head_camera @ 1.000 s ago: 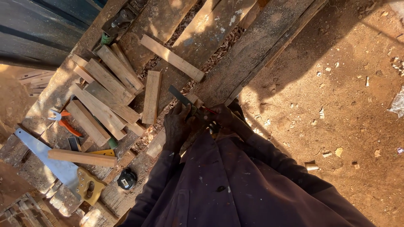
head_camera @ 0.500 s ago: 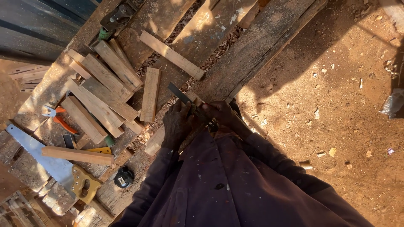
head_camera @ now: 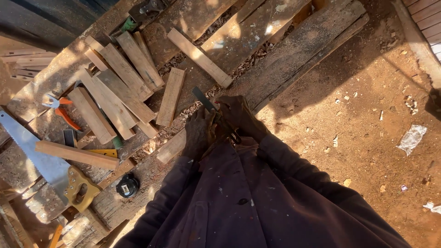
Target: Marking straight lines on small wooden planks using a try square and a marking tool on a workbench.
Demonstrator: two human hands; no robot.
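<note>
Both hands meet at the near edge of a rough plank workbench [head_camera: 294, 59]. My left hand [head_camera: 198, 134] and my right hand [head_camera: 239, 117] are closed together around a dark flat tool [head_camera: 202, 97], whose narrow blade-like end sticks out past the fingers toward the bench. A short pale wood offcut [head_camera: 169, 148] lies just under and left of my left hand. Dark sleeves and a dark stained coat cover the lower part of the view. The part of the tool inside the hands is hidden.
Several cut wood slats [head_camera: 124, 87] lie on the bench's left side, with one longer slat [head_camera: 200, 57] further back. A handsaw [head_camera: 43, 160], orange-handled pliers [head_camera: 59, 110], a black tape measure [head_camera: 127, 185] and a yellow square [head_camera: 103, 152] lie left. Sawdust-strewn earth [head_camera: 358, 138] lies right.
The view has shifted slightly. My hands stay together on the dark tool at the same spot on the bench edge.
</note>
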